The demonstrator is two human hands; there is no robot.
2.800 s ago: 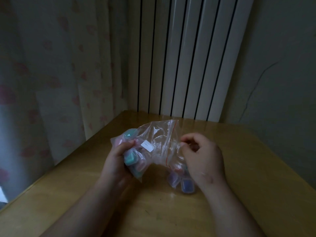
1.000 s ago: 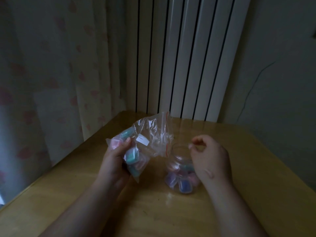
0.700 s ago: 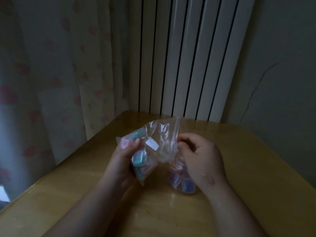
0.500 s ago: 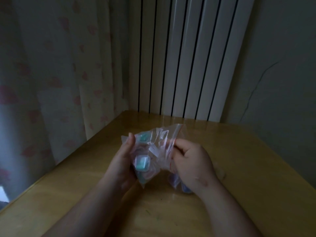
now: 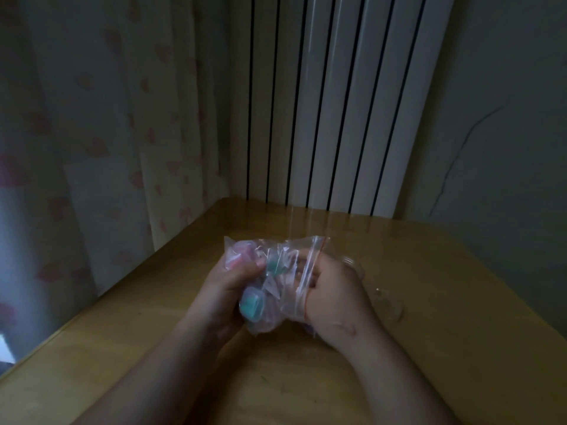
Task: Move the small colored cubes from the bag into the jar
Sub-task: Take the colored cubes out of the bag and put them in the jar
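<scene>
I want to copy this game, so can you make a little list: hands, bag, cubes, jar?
Left hand: grips the bag from its left side
Right hand: fingers pushed into the bag's open mouth; what they hold is hidden
Cubes: teal and pink ones show through the plastic
Jar: mostly hidden behind the right hand
Table: wooden, below both hands

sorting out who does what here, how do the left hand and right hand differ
The left hand grips the bag from outside, thumb across it; the right hand has its fingers inside the bag's mouth. The left hand is in plain view; the right hand's fingers show only through the plastic. Both are at the bag.
</scene>
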